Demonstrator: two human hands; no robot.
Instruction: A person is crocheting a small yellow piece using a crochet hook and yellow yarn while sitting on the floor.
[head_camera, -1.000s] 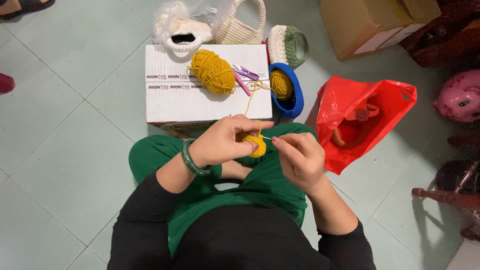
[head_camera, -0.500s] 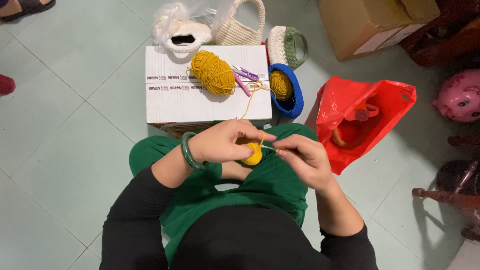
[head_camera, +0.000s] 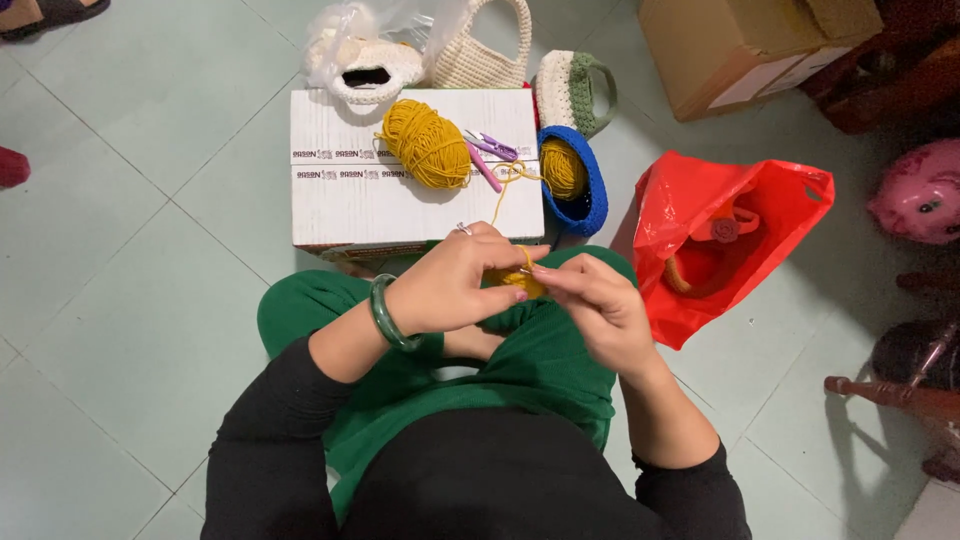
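My left hand (head_camera: 455, 285) and my right hand (head_camera: 590, 305) meet over my lap and pinch a small yellow crochet piece (head_camera: 520, 282) between their fingers. A yellow strand (head_camera: 505, 195) runs from the piece up to the white box. A hook may be in my right hand, but I cannot make it out. My left wrist wears a green bangle (head_camera: 385, 315). A ball of yellow yarn (head_camera: 428, 145) lies on the white cardboard box (head_camera: 345, 190) in front of my knees.
Purple snips and a pink hook (head_camera: 487, 152) lie beside the yarn. A blue crochet basket (head_camera: 582, 185) with more yellow yarn leans at the box's right. Cream and green crochet bags (head_camera: 560, 85), a red plastic bag (head_camera: 720, 235), a brown carton (head_camera: 740, 45) and a pink piggy bank (head_camera: 920, 190) surround them.
My hands have closed in over the yellow piece, which now shows less between the fingers. My right hand has shifted slightly left toward the left hand.
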